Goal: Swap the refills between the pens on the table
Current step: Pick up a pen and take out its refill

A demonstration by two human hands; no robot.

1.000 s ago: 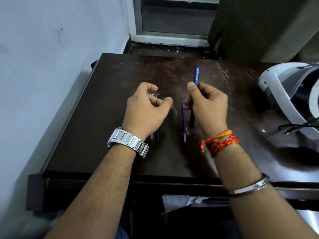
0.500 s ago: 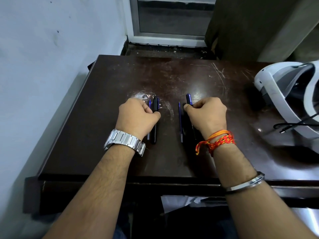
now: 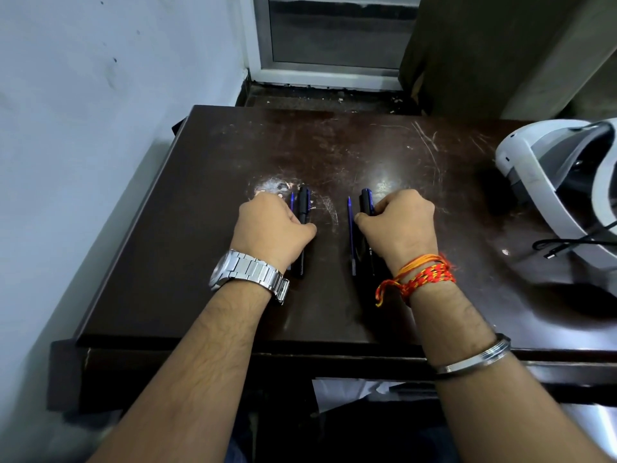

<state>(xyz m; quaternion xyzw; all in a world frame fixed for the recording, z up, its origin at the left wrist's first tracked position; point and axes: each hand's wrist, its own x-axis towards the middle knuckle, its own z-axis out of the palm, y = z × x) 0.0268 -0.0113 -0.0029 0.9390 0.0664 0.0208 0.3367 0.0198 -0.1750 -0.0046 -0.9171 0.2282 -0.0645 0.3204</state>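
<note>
Two dark pens lie lengthwise on the dark wooden table (image 3: 200,262), each with a thin blue refill just to its left. My left hand (image 3: 270,228) is curled over the left pen (image 3: 303,202), thumb across its barrel, and it partly covers the left refill (image 3: 292,200). Pinching the right pen (image 3: 366,200) against the tabletop is my right hand (image 3: 400,225), thumb and fingers on the barrel. The right refill (image 3: 350,225) lies free beside that thumb. My curled fingers hide the middle of both pens.
A white headset (image 3: 551,172) sits at the table's right edge, with a black cable (image 3: 567,243) trailing in front of it. A pale wall runs along the left side. Beyond the far edge are a window frame and a dark curtain.
My right hand lowered the blue-black pen from the air down onto the table. My left hand also dropped from a raised position onto the left pen. Both hands have barely moved in the last half second.
</note>
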